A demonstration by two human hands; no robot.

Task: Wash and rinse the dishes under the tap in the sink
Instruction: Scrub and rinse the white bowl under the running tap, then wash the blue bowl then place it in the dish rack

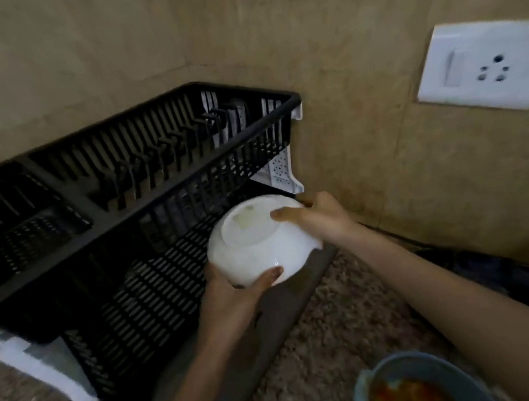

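Observation:
A white bowl (256, 246) is held upside down, its base facing me, at the right end of a black two-tier dish rack (138, 199). My left hand (233, 295) grips the bowl's near rim from below, thumb on its side. My right hand (317, 216) holds the far right side, thumb lying across the base ring. The bowl hovers at the level of the rack's lower shelf (139, 296), just at its open front. The sink and tap are out of view.
The rack stands on a speckled brown counter (328, 329) in a corner of beige tiled walls. A white switch and socket plate (491, 64) is on the right wall. A blue dish with orange food residue (421, 390) sits at the bottom right.

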